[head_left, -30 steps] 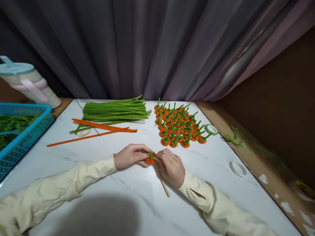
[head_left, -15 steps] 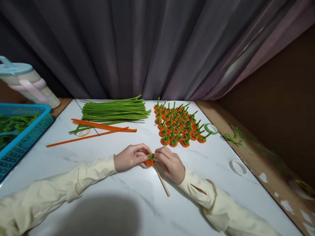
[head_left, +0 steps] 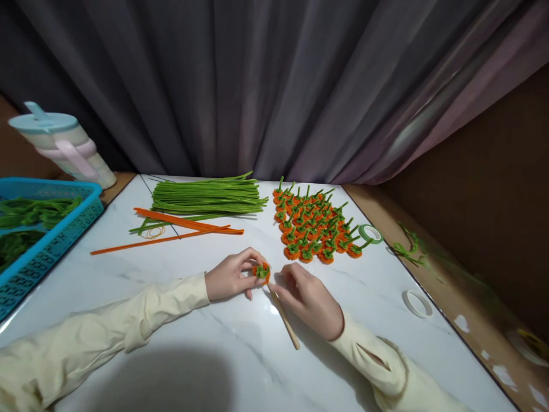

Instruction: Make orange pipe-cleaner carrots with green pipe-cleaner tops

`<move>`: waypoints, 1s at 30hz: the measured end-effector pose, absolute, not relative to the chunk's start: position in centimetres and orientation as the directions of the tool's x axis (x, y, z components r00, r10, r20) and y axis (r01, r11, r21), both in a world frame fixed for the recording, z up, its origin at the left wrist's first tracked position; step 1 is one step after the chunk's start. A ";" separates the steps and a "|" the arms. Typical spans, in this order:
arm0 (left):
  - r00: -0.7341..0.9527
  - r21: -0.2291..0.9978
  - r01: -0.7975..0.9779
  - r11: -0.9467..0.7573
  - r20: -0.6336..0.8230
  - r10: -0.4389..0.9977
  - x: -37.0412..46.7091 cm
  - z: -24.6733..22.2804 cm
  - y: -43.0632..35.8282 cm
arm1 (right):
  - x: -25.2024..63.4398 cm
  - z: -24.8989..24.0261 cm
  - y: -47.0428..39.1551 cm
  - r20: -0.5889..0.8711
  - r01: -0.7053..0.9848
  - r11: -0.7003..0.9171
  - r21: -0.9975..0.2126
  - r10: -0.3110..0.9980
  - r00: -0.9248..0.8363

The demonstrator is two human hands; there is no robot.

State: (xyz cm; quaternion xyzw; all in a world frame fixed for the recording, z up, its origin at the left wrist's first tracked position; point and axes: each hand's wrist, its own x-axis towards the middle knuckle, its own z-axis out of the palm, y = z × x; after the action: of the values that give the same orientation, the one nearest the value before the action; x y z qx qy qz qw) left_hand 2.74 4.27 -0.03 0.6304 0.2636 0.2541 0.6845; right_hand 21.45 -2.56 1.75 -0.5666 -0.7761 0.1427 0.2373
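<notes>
Between the fingertips of my left hand point(head_left: 235, 276) is a small orange and green pipe-cleaner piece point(head_left: 261, 273), its green part facing up. My right hand point(head_left: 312, 297) is just right of it, with thumb and fingers curved; its fingertips are close to the top end of a thin wooden stick point(head_left: 285, 320) on the white table. Whether they touch the stick I cannot tell. Several finished orange pieces with green stems point(head_left: 317, 223) stand in rows beyond my right hand. Green pipe cleaners point(head_left: 208, 195) lie in a bundle at the back, and orange ones point(head_left: 184, 222) lie before them.
At the left are a blue basket point(head_left: 81, 220) with green pieces and a tumbler point(head_left: 71, 143) with a handle. A green tape roll point(head_left: 370, 233) and a white roll point(head_left: 417, 303) lie at the right. A dark curtain point(head_left: 240, 86) hangs behind the table point(head_left: 206, 355).
My right hand has moved right, off the orange and green piece, and its fingers have loosened. My left hand still holds the piece, now turned somewhat. The whole view has shifted slightly.
</notes>
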 end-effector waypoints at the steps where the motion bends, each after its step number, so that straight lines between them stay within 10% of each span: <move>1: 0.709 1.000 0.001 0.011 -0.009 0.705 2.7 -0.1 4.3 | 21.2 2.0 -2.8 0.155 0.829 0.308 -0.467 0.951 -0.266; 6: 0.653 0.977 0.075 -0.198 0.102 0.750 2.4 -0.1 3.9 | 20.6 3.1 -2.9 -0.080 0.937 0.273 -0.217 0.952 -0.295; 10: 0.697 0.997 0.010 0.072 -0.059 0.715 2.6 -0.1 4.1 | 22.8 4.0 -2.5 -0.328 0.958 0.202 -0.202 0.908 -0.260; 15: 0.737 0.962 -0.033 0.270 -0.159 0.657 2.7 -0.1 4.5 | 25.9 4.9 -3.8 -0.098 0.827 0.345 -0.443 0.899 -0.428; 22: 0.828 0.959 0.001 0.283 -0.160 0.538 2.4 -0.2 4.3 | 24.2 5.8 -4.9 -0.055 0.791 0.604 -0.099 0.790 -0.610; 30: 0.827 0.952 0.029 0.304 -0.194 0.528 2.4 -0.8 4.4 | 21.9 7.8 -2.5 -0.342 0.802 0.586 -0.113 0.735 -0.585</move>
State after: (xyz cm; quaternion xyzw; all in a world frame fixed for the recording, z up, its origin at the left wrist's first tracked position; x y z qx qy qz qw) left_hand 2.36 4.43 -0.78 0.5672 0.2457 0.1622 0.7692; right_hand 21.88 -2.50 7.76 -0.4364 -0.8809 0.1287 -0.1302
